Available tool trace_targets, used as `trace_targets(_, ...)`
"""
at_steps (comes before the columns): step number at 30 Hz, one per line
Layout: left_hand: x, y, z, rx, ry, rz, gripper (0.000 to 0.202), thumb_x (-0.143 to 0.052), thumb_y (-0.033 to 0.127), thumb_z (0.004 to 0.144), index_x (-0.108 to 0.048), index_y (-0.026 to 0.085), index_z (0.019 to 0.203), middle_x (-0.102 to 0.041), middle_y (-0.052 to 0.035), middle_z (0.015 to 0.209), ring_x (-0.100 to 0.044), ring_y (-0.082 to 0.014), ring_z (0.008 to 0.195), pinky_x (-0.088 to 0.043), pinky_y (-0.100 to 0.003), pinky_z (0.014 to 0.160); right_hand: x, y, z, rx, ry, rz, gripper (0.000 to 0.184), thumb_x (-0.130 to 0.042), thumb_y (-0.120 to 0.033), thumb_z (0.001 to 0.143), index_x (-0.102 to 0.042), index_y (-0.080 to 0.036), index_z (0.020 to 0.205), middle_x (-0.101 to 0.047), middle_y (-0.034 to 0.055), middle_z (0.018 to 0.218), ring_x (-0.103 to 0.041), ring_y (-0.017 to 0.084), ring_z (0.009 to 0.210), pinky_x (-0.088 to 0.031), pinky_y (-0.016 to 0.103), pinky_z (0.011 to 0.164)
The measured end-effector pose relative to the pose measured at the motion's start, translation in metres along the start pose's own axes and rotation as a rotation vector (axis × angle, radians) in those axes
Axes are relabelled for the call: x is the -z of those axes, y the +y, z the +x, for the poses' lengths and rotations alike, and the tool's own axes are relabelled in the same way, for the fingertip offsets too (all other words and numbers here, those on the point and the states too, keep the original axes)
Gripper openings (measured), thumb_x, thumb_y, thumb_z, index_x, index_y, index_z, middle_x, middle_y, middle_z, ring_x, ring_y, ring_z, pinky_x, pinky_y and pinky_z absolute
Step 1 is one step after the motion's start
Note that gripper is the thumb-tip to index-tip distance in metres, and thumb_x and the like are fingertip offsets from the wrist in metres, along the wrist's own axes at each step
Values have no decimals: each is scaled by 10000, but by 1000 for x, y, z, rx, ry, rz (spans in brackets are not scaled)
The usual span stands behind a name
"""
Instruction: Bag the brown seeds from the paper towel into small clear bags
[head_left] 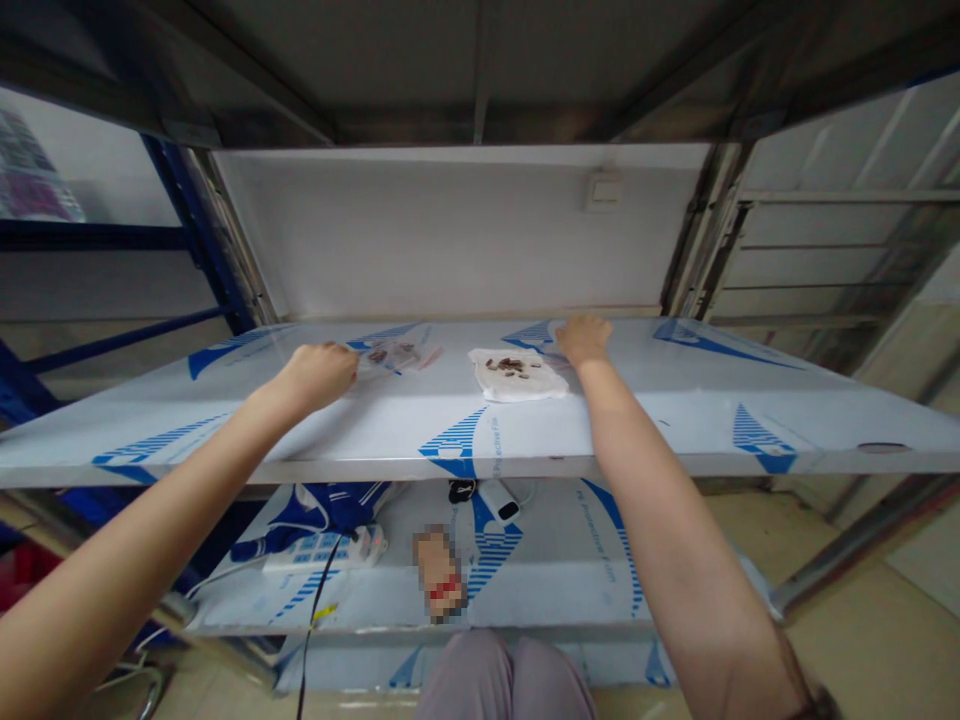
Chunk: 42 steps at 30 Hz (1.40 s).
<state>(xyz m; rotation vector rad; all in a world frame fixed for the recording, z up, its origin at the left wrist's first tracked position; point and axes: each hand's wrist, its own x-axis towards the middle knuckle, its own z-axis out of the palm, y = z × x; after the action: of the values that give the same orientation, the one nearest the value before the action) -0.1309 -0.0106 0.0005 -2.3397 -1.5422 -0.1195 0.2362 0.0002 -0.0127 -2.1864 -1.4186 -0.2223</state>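
On the left of the steel shelf, my left hand (324, 371) is closed, its fingers curled; what is in them, if anything, is hidden. Just right of it lies a small clear plastic bag (405, 356) with brown bits inside. A white paper napkin (517, 388) lies flat near the shelf's middle, with several small dark brown pieces (511, 366) scattered on it. Beyond its right corner my right hand (586, 338) is closed in a fist at the back of the shelf. Its fingertips are turned away from view.
The shelf (675, 420) is covered in blue-printed protective film. A metal shelf (420, 70) hangs low overhead. Below are a power strip (322, 550), a white device (498, 502), a blurred-out object (440, 573) and a black cable (318, 590). A wall switch (604, 190) is behind.
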Motion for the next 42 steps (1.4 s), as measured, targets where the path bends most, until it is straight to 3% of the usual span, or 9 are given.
trace_targets(4, 13, -4, 2, 20, -37, 132, 222, -516, 164, 815, -728, 155, 881, -698, -160, 943, -648, -299, 901, -480, -349, 747, -2, 1, 4, -3, 17, 25, 250, -599, -303, 848, -690, -109, 977, -656, 258, 1029, -557, 392, 1127, -422, 514, 898)
trace_targets(8, 27, -8, 26, 64, -40, -144, 143, -591, 215, 776, -725, 166, 768, -685, -62, 718, -633, -209, 720, -452, -275, 676, -2, -3, 5, 12, -13, 129, 223, -573, -250, 852, -695, -79, 926, -662, 256, 1024, -581, 366, 1101, -432, 473, 895)
trace_targets(11, 34, -4, 53, 39, -28, -385, 183, -567, 207, 798, -680, 134, 674, -620, -15, 560, -570, -136, 584, -416, -237, 615, -3, -11, 7, 111, -123, 310, 236, -517, -232, 879, -699, -85, 850, -694, 194, 926, -645, 269, 954, -464, 372, 827)
trace_targets(16, 30, 28, 94, -7, -11, -846, 220, -621, 209, 741, -555, 151, 539, -565, 8, 476, -554, -115, 504, -413, -208, 554, -5, -31, 4, 359, -405, 803, 235, -503, -244, 898, -677, -121, 798, -714, 108, 863, -612, 123, 694, -458, 223, 620)
trace_targets(21, 16, 76, 117, 9, 108, -1195, 244, -628, 132, 734, -499, 144, 528, -531, 23, 492, -528, -87, 471, -433, -215, 567, 1, -39, -6, 331, -432, 906, 241, -516, -284, 909, -688, -127, 845, -725, 99, 949, -606, 92, 674, -448, 197, 623)
trace_targets(26, 5, 111, 115, -214, 67, -1005, 175, -647, 230, 768, -604, 136, 627, -522, 34, 471, -498, -101, 423, -389, -235, 552, -1, -41, -9, 315, -515, 933, 286, -552, -383, 896, -711, -146, 923, -730, 97, 1002, -653, 114, 720, -466, 197, 610)
trace_targets(29, 1, 121, 110, -338, 153, -807, 146, -630, 248, 786, -663, 144, 689, -593, 13, 553, -528, -114, 495, -366, -241, 601, -3, -41, -8, 369, -541, 958, 281, -663, -429, 804, -730, -157, 815, -742, 78, 889, -670, 147, 790, -482, 203, 637)
trace_targets(32, -3, 126, 109, -355, 240, -716, 148, -632, 276, 793, -687, 157, 725, -682, -42, 737, -592, -159, 677, -349, -248, 652, -3, -39, -7, 400, -541, 976, 318, -716, -477, 727, -738, -161, 761, -738, 59, 796, -669, 159, 774, -500, 234, 675)
trace_targets(42, -23, 127, 111, -387, 229, -935, 269, -631, 383, 806, -676, 125, 747, -614, -8, 596, -531, -137, 606, -355, -237, 649, 2, -28, -7, 378, -677, 1001, 245, -750, -390, 724, -743, -169, 830, -743, 60, 882, -667, 143, 820, -534, 274, 799)
